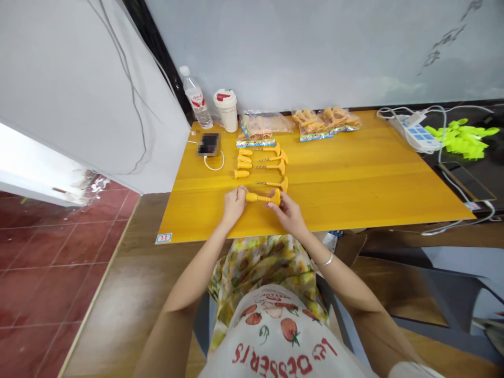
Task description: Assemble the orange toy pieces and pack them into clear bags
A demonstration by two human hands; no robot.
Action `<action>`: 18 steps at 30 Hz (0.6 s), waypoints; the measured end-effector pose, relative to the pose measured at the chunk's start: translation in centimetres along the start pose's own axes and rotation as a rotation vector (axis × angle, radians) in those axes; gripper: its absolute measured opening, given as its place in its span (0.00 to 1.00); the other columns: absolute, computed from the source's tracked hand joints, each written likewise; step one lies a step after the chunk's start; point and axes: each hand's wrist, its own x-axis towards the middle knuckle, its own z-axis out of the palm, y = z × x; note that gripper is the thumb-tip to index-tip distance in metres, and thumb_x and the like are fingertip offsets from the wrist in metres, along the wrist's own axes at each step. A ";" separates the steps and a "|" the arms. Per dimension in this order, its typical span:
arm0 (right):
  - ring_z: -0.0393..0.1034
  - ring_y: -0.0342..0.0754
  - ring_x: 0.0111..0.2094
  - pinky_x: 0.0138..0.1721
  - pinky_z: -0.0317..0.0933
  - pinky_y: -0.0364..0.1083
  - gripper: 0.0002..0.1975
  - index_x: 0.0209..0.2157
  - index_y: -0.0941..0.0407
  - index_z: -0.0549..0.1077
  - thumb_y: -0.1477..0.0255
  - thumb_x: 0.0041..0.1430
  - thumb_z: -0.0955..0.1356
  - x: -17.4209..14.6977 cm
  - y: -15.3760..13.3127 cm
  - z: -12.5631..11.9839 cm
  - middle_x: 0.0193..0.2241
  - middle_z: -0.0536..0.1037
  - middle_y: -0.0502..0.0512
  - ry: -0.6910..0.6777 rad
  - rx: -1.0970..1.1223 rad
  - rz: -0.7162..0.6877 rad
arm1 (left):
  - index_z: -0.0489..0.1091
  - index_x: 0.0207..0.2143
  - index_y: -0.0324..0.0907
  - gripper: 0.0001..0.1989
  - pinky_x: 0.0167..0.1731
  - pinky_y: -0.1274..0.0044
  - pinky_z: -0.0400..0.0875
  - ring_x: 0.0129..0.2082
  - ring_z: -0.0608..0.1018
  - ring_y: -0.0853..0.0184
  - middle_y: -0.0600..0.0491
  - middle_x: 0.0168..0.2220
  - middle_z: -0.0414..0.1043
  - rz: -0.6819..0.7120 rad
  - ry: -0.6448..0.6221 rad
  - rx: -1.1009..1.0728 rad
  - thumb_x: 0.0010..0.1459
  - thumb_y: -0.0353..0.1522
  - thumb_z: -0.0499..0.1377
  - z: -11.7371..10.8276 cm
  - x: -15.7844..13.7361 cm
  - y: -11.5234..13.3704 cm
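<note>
Between my two hands, just above the table (334,202), lies a yellow T-handled corkscrew (262,198) with a yellow cap at its tip end. My left hand (235,205) is closed on the cap end. My right hand (290,214) grips the T-shaped handle between thumb and fingers. The metal spiral of this corkscrew is not visible. Beyond my hands, several more yellow corkscrews (271,167) lie in a column, handles to the right and bare metal spirals to the left. Several loose yellow caps (243,164) sit left of them.
Along the back stand a water bottle (199,105), a white cup (227,111) and clear bags (311,123) of yellow parts. A blurred-out device (208,144) with a white cable lies at left. At right are a power strip (417,134), bright green pieces (466,139) and a phone (466,181).
</note>
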 end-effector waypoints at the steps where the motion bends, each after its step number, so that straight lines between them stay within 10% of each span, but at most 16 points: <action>1: 0.77 0.50 0.41 0.44 0.74 0.49 0.17 0.55 0.53 0.68 0.62 0.68 0.64 0.1 0.0 -0.2 0.45 0.79 0.59 -0.068 -0.037 -0.038 | 0.69 0.28 0.43 0.16 0.34 0.75 0.65 0.26 0.72 0.64 0.55 0.20 0.66 -0.013 -0.004 0.008 0.60 0.36 0.44 0.1 0.1 -0.1; 9: 0.65 0.51 0.62 0.63 0.62 0.60 0.14 0.45 0.50 0.78 0.75 0.70 0.62 0.9 1.6 -4.9 0.52 0.78 0.56 -0.229 -0.340 -0.585 | 0.65 0.23 0.44 0.17 0.28 0.74 0.61 0.24 0.69 0.63 0.53 0.19 0.64 -0.309 0.112 -0.040 0.60 0.40 0.47 -3.5 3.9 -3.0; 18: 0.62 0.55 0.64 0.63 0.60 0.63 0.14 0.42 0.54 0.79 0.82 0.64 0.63 3.7 3.9 -3.3 0.50 0.79 0.60 -0.411 -0.502 -0.468 | 0.68 0.42 0.45 0.09 0.46 0.67 0.61 0.42 0.72 0.57 0.50 0.34 0.72 0.185 -0.007 0.312 0.63 0.38 0.54 -0.9 3.7 -3.8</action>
